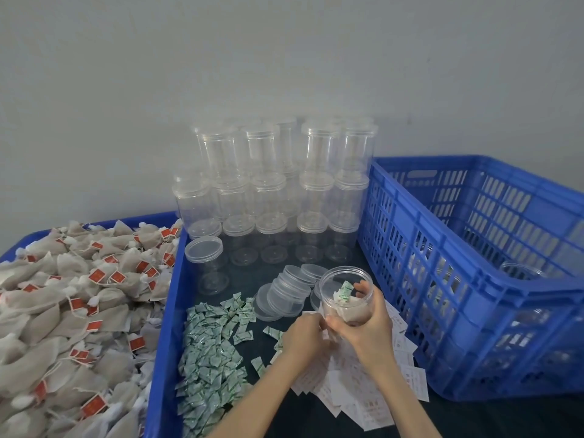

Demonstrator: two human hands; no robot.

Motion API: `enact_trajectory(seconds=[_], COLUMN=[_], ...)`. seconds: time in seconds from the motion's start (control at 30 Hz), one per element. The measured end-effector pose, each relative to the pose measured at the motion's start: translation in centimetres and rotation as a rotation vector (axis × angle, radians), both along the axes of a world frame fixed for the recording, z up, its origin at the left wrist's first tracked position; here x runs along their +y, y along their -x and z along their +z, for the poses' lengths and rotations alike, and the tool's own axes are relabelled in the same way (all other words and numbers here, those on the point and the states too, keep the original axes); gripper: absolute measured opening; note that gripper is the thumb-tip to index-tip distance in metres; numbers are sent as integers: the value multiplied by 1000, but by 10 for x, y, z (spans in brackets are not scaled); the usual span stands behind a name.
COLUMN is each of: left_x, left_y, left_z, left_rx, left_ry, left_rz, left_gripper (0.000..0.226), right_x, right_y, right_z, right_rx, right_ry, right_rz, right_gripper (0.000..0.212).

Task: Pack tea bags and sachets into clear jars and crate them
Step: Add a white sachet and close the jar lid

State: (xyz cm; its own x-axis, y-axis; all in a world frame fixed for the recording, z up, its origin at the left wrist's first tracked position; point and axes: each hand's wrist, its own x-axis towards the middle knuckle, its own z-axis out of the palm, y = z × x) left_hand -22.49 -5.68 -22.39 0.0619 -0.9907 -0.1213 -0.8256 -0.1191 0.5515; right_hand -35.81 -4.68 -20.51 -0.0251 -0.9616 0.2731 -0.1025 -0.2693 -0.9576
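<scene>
On the dark table we see, far L, a blue tray [164, 311] heaped w/ tea bags [63, 311], tan w/ red tags on strings. Just R of its wall lies a spread of green-white sachets [215, 352]; white sachets w/ reddish print [379, 393] lie under and R of the wrists. Behind them, a stack of empty clear jars [278, 191] w/ lids stands three tiers high vs the grey wall [284, 58]. A loose pile of clear lids [284, 295] sits just L of the held jar. At R, a blue slatted crate [474, 279] holds at least one jar; the slats blur the rest.

Our right hand [363, 324] grips an open clear jar [346, 295], tilted toward us, above the white sachets and just L of the crate. Inside: a green-white sachet [344, 292] near the mouth, tan tea bags lower down.

Our left hand [305, 336] touches the jar's base, fingers curled; whether it pinches anything we can't tell, since the fingertips are hidden. The tray's near and L ends are cut off by the frame.
</scene>
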Motion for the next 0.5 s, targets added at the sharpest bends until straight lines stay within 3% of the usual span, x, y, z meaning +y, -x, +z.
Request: enact_trajectory(seconds=[0.27,0.43,0.5], left_x=[0,0,1], left_y=[-15,-33,-44], left_z=[9,22,40], left_rx=[-66,61,101], left_ry=[63,46,80], left_rz=[41,81,98], left_gripper=[22,33,10], right_x=[1,-1,-2], right_y=[3,0,-1], right_z=[0,-1,-1], right_rx=[19,14,12], right_ry=[-3,-17,-28], right_rz=[-4,1,-1], right_gripper=[77,76,76])
